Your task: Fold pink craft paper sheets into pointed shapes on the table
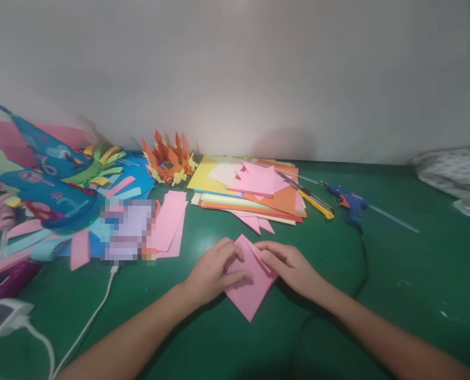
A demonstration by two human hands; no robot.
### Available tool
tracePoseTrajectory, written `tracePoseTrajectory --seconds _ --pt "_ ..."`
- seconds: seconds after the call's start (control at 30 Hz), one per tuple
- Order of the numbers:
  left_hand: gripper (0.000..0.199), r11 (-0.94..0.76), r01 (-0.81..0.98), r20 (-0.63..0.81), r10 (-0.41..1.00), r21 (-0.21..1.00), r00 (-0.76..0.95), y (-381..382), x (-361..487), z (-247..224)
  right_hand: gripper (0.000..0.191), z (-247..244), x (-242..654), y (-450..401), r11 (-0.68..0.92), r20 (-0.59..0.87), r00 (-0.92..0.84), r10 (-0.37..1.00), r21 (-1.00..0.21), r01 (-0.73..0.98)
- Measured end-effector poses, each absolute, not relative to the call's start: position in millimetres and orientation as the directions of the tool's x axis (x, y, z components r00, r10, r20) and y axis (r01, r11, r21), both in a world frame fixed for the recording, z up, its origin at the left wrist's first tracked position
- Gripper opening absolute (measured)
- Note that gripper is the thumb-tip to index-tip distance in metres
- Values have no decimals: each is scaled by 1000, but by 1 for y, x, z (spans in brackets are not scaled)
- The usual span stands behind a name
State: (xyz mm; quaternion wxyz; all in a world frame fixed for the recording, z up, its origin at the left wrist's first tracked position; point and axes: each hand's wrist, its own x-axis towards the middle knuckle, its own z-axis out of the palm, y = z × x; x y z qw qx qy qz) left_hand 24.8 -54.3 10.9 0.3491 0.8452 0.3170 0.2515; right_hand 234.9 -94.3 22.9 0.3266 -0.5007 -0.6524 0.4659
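A folded pink paper [250, 295] lies turned like a diamond on the green table, with a flap raised along its upper right side. My left hand [219, 266] rests on its left part, thumb and fingers apart over the surface. At the right corner, my right hand [290, 264] pinches the flap between thumb and fingers. Just beyond is a stack of coloured paper sheets [214, 203] with cut pink pieces [254, 180] on top.
A yellow cutter [317, 205] leans by the stack; right of it lies a blue glue gun [347, 203] with its cord. Pink strips [169, 224], an orange paper crown [171, 163], blue cone hats [60, 203] and a white cable [94, 314] are on the left.
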Motion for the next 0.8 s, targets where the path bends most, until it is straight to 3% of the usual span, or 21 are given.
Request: tracePoseTrajectory --seconds 0.13,0.33,0.5,0.67,0.8 --pt "16 -512 401 212 778 760 592 -48 19 15 39 24 239 -93 -69 -154 -324 934 -963 259" --pt "12 -488 394 206 793 779 574 -47 18 16 44 22 240 -92 -120 -196 -300 934 -960 253" --pt "15 -470 342 195 776 814 600 -45 15 16 42 16 241 -90 -152 -206 -257 944 -965 215" --pt "33 -461 279 125 670 843 731 -37 5 26 38 14 245 -87 -228 -252 -203 946 -965 133" --pt "24 -413 241 129 690 878 712 -33 2 30 37 15 246 -86 -277 -289 -196 937 -957 86"
